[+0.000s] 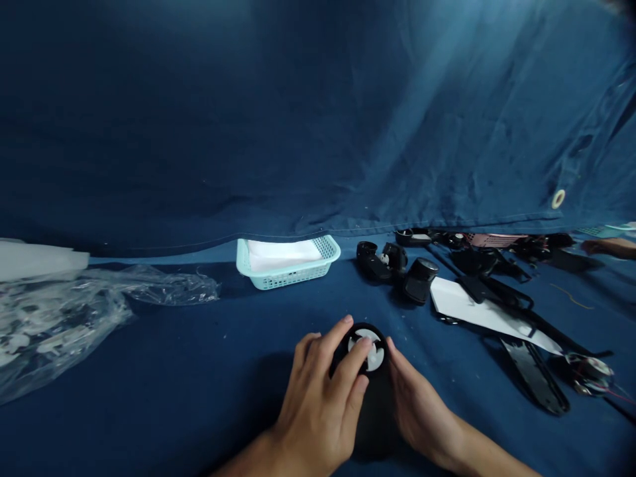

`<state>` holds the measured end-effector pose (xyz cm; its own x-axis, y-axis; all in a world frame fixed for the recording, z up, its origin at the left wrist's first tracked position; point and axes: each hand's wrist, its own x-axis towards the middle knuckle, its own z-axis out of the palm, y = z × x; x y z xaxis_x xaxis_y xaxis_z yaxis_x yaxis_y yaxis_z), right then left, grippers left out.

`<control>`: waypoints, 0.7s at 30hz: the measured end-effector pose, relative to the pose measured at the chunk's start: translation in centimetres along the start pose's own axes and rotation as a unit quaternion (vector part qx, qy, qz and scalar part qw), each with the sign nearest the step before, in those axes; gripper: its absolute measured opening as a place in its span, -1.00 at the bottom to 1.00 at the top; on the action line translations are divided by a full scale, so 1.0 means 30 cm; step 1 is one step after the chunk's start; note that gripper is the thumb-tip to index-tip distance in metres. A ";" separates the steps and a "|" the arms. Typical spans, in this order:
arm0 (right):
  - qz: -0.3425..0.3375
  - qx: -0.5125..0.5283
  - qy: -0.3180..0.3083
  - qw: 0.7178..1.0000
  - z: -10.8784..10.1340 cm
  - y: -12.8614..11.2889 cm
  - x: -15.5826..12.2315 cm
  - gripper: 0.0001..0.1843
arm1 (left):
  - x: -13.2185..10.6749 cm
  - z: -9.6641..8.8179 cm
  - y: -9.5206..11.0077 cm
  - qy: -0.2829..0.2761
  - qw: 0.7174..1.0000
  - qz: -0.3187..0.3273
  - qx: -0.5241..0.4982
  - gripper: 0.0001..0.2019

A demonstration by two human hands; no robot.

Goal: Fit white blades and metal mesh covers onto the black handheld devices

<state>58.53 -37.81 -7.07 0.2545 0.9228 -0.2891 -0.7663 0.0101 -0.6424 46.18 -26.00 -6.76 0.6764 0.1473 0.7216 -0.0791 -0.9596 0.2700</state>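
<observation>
In front of me stands a dark black housing (375,417) with a round top opening. Inside the opening sits a white round piece (376,358) with dark gaps between its sections, like a small fan wheel. My left hand (320,397) reaches over the housing from the left. One fingertip presses on the white piece, and another finger lies along the rim. My right hand (422,404) is pressed against the housing's right side, its fingers partly hidden behind it. The lower part of the housing is in shadow.
A light-green basket (293,275) with white paper stands ahead. Black plastic parts (420,281) lie right of it, near a white sheet (481,311) and a long black shell (536,377). Clear bags (64,324) of white pieces lie left. Another person's hand (611,248) shows far right.
</observation>
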 end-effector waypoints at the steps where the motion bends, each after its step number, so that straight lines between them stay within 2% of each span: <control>1: 0.002 0.002 -0.002 1.000 0.002 -0.001 0.000 -0.49 | 0.000 -0.001 0.001 0.005 1.000 -0.002 -0.005 -0.53; 7: 0.011 0.024 -0.020 0.999 0.003 -0.004 0.002 -0.49 | -0.005 0.007 0.001 0.005 1.000 -0.020 -0.010 -0.57; 11: 0.025 0.041 -0.025 0.999 0.000 -0.010 0.003 -0.50 | -0.003 0.012 -0.002 0.044 0.999 0.009 -0.015 -0.59; 17: 0.016 0.040 -0.030 0.999 -0.006 -0.007 -0.002 -0.51 | 0.003 0.005 -0.001 0.039 0.999 0.021 0.013 -0.64; 21: 0.016 0.028 -0.022 0.999 -0.002 -0.002 -0.003 -0.52 | -0.002 0.005 -0.005 0.042 0.999 0.023 -0.006 -0.58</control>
<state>58.57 -37.94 -7.06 0.2033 0.9394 -0.2762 -0.8053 0.0000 -0.5928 46.27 -25.91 -6.95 0.6089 0.1233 0.7836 -0.1175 -0.9629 0.2428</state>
